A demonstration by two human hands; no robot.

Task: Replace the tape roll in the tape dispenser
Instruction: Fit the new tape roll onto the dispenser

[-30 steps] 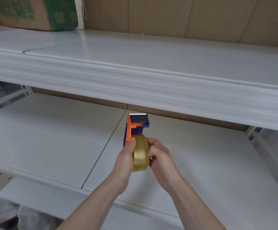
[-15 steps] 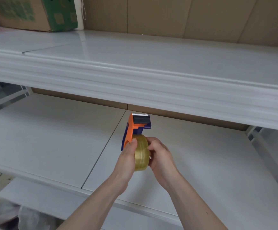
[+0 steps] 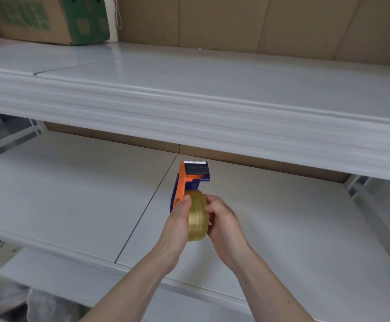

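An orange and blue tape dispenser (image 3: 187, 180) with a toothed blade at its far end is held up over the lower white shelf (image 3: 73, 201). A yellowish clear tape roll (image 3: 197, 216) sits on the dispenser, seen edge-on. My left hand (image 3: 177, 225) grips the dispenser's left side, thumb on the roll's top edge. My right hand (image 3: 223, 223) holds the roll from the right, fingers against its side. The dispenser's handle is hidden behind my hands.
A white upper shelf (image 3: 212, 94) juts out just above the dispenser's blade. A brown and green cardboard box (image 3: 49, 19) stands at the back left of it. Cardboard panels line the back wall. Plastic-wrapped items (image 3: 15, 300) lie below at the bottom left.
The dispenser and roll have shifted slightly to the right and tilted a little. Both hands keep the same grip on them.
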